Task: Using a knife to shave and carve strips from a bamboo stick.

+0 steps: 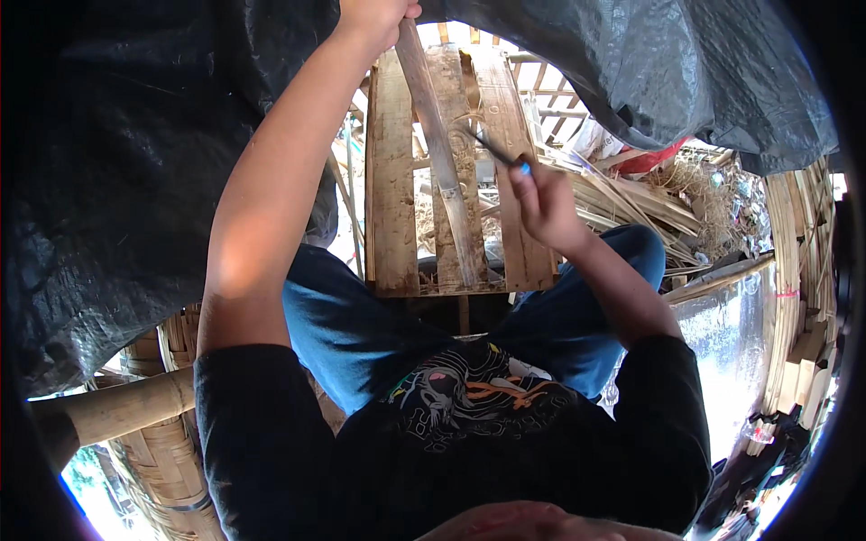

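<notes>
here's the bamboo strip, near end over the plank bench, long axis running away and leftward; just right of it, the right hand clenches a knife, blade pointing stripward; farthest, the left hand grips the strip itself.

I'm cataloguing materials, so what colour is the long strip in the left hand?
The strip is greyish brown, seen best in the head view.

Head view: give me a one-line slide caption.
Left hand grips a bamboo strip over a slatted table while the right hand holds a knife beside the strip.
</notes>
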Demonstrator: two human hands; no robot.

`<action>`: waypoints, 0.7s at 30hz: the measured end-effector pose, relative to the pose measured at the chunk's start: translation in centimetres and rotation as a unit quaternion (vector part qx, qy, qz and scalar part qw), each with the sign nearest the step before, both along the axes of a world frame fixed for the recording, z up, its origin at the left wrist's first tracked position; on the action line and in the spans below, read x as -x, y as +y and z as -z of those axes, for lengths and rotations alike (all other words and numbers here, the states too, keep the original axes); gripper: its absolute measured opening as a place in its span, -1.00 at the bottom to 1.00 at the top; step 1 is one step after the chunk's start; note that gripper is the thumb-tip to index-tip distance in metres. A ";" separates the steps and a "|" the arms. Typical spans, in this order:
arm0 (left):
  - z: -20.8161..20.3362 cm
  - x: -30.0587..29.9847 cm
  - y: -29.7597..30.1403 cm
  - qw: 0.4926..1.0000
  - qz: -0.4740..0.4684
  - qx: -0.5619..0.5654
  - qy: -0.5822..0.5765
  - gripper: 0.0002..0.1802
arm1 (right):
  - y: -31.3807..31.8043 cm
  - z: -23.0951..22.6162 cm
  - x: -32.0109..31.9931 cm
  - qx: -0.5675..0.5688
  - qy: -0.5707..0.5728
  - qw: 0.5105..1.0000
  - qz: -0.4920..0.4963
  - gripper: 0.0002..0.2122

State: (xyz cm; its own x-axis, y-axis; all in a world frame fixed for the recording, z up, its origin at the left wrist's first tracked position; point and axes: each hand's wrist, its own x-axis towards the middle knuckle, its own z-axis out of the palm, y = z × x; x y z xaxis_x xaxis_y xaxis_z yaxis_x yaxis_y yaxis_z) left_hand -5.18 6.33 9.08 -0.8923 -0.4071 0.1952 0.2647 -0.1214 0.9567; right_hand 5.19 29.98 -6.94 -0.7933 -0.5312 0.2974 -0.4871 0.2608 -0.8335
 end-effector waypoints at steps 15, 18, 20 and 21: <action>-0.5 -0.4 0.8 0.999 -0.014 0.030 0.003 -0.80 | -0.7 3.0 0.2 -0.142 0.054 0.985 -0.083 -0.70; -0.4 -0.6 0.8 0.999 -0.025 0.032 -0.008 -0.79 | 0.1 -0.4 0.5 -0.033 0.026 0.999 -0.016 -0.68; -0.5 -0.3 0.7 0.999 -0.018 0.033 -0.001 -0.79 | 0.2 -0.5 0.4 0.039 0.028 0.999 0.014 -0.66; -0.2 -0.2 0.7 1.000 -0.004 0.031 -0.002 -0.79 | 0.1 1.1 0.4 0.039 0.025 0.999 0.017 -0.66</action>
